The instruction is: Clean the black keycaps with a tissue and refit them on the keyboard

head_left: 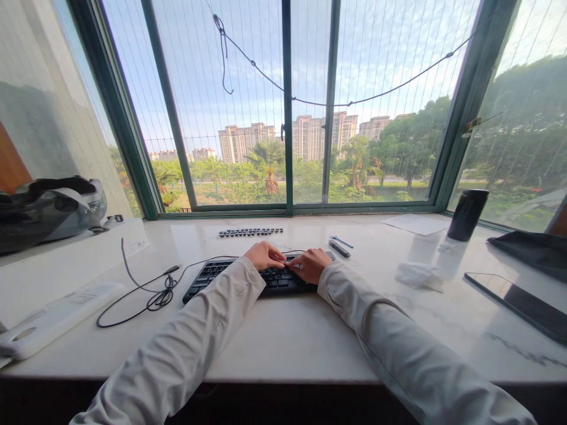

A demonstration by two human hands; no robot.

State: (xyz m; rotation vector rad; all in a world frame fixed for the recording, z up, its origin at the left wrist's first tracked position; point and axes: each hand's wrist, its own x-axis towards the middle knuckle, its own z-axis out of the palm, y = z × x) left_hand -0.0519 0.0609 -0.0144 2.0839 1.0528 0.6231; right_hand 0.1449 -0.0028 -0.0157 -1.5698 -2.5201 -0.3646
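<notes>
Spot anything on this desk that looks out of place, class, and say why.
Small black pieces, apparently loose keys, lie in rows behind the keyboard instead of on it. Left of the keyboard, the cable is tangled.

Could pass low between left sleeve (190, 342) and right sleeve (398, 336), over worktop (283, 348) front strip, up to keyboard (283, 283). Was blocked there by left hand (264, 255) and right hand (310, 264), close together. Met coiled cable (162, 299) on left, small black pieces (250, 232) behind. Had room between black tool (339, 248) and crumpled wrap (419, 274); farther right, hit dark slab (518, 301) and black cylinder (469, 215).
</notes>
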